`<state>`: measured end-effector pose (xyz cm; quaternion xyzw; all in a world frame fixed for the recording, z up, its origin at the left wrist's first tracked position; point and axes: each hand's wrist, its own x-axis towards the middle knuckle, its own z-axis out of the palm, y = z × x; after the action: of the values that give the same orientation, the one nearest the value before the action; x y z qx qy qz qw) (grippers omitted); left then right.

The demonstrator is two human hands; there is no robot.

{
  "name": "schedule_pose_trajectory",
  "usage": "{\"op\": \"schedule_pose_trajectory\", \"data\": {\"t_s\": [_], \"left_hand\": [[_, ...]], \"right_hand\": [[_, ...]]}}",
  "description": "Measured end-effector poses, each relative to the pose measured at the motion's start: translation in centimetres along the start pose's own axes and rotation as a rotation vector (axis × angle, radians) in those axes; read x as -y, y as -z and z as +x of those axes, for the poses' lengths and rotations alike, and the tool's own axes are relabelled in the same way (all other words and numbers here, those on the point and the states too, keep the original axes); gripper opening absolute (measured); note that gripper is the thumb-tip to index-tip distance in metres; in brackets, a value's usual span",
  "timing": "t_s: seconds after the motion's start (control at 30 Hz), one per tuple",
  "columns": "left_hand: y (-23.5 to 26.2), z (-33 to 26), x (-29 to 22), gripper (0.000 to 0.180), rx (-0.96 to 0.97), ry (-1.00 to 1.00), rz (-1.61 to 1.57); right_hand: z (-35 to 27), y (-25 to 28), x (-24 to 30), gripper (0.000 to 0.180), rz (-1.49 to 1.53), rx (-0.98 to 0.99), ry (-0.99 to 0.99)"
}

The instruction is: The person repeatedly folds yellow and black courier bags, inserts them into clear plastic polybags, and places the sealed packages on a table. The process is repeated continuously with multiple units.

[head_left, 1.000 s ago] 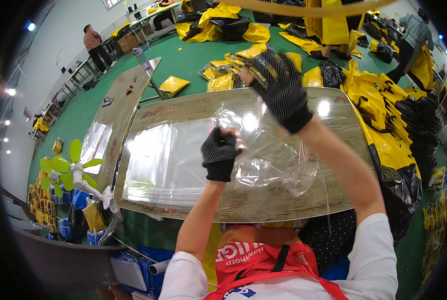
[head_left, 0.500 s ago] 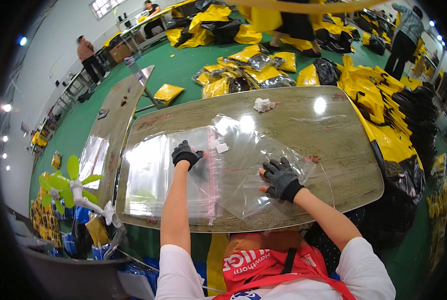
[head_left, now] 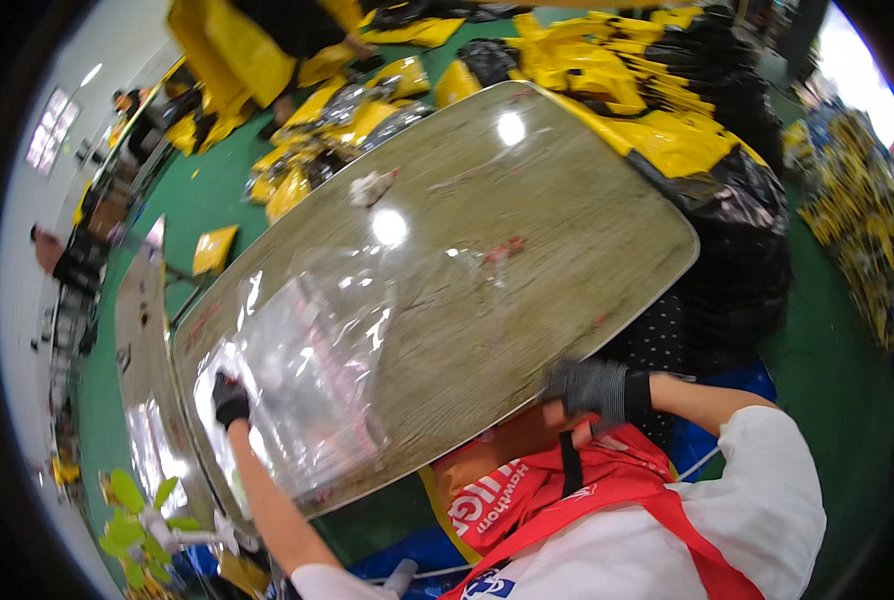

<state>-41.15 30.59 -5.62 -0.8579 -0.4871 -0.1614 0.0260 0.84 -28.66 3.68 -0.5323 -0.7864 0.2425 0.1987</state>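
Observation:
A stack of clear plastic bags (head_left: 287, 365) with a pinkish strip along one side lies on the wood-patterned table (head_left: 557, 220), toward its left end. My left hand (head_left: 231, 400), in a dark fingerless glove, rests on the stack's left edge with its fingers extended. A looser clear bag, wrinkled and shiny, covers the stack's upper right part. My right hand (head_left: 599, 392), in a matching glove, is off the table's near edge, in front of my red apron (head_left: 577, 470). Motion smears its fingers, and I cannot make out anything in them.
A crumpled white wad (head_left: 372, 188) sits near the table's far edge. Yellow and black packages (head_left: 342, 120) cover the floor beyond, and a black and yellow pile (head_left: 727, 190) stands against the right side. A narrower table (head_left: 145, 310) and a green-bladed fan (head_left: 139, 525) are at the left.
My view has turned, so the table appears tilted. My right hand has left the loose bag and come back to the near edge by my apron. My left hand has shifted to the stack's left edge.

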Motion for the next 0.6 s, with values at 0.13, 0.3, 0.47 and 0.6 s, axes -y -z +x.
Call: {"op": "schedule_pose_trajectory", "data": {"t_s": [0.13, 0.3, 0.47, 0.6], "left_hand": [[1.0, -3.1, 10.3, 0.022, 0.087, 0.258, -0.195], [4.6, -7.2, 7.1, 0.068, 0.085, 0.411, 0.364], [8.9, -3.9, -5.7, 0.081, -0.008, 0.335, 0.302], [10.4, -3.3, -12.6, 0.067, -0.065, 0.146, -0.182]], "right_hand": [[-3.3, 3.7, 2.0, 0.032, 0.386, 0.048, -0.525], [-8.9, 10.5, -13.4, 0.048, -0.577, -0.984, -0.862], [-12.4, 17.0, -26.8, 0.065, -0.430, -0.611, -1.432], [-13.4, 25.6, -26.1, 0.047, -0.223, -1.265, -1.425]]}}
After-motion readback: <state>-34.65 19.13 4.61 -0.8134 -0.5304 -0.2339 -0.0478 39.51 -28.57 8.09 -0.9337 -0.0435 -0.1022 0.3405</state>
